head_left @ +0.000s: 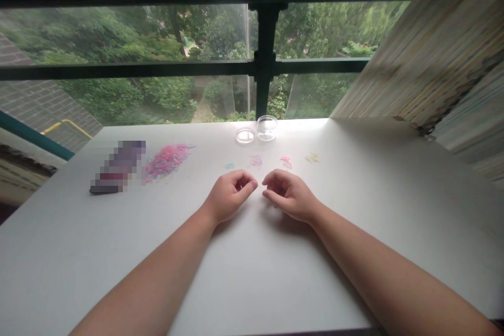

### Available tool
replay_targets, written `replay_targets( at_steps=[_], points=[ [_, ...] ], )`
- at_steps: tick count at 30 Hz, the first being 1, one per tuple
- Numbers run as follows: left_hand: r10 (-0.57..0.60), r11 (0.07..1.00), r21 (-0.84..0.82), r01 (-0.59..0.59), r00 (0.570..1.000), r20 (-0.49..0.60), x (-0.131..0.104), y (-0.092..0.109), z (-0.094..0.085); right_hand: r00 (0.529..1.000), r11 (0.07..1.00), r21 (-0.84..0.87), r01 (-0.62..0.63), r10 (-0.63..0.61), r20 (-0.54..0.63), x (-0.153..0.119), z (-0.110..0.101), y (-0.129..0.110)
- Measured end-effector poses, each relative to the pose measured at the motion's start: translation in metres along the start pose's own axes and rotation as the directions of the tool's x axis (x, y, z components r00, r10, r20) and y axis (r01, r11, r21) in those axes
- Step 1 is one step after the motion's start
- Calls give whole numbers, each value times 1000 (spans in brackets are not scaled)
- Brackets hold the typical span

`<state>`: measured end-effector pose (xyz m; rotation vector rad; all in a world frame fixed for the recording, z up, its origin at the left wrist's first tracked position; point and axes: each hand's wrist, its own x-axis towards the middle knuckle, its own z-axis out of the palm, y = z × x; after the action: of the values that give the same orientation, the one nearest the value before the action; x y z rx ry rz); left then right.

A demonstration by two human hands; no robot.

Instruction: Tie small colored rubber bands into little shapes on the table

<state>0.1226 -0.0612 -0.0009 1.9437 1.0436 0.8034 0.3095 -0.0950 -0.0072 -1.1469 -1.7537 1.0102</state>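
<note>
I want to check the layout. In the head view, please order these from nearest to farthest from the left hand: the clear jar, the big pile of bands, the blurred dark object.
1. Big pile of bands, left of the left hand.
2. Clear jar, far side, near the window.
3. Blurred dark object, farthest left.

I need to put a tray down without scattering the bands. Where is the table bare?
Bare: the table right of the right hand, and the near edge between the forearms. Crowded: big band pile far left, small piles and jar beyond the hands.

Blurred dark object (117, 167), window frame (266, 65), trees (118, 37) outside
</note>
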Motion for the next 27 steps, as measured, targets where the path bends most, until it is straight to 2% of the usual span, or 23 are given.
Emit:
replay_targets(
  at_steps=[10, 16, 27],
  points=[
    [7, 1000, 6, -7, 1000, 30, 0, 0, 0, 999, 999, -41, 1, -2, -33, 0, 2, 1],
    [2, 1000, 9, -2, 1000, 14, 0, 2, 1, 1000, 1000, -12, 9, -8, 19, 0, 1, 1],
    [-1, 1000, 1, 1, 1000, 22, 0, 4, 2, 999, 994, -104, 13, -16, -29, 1, 1, -2]
  ],
)
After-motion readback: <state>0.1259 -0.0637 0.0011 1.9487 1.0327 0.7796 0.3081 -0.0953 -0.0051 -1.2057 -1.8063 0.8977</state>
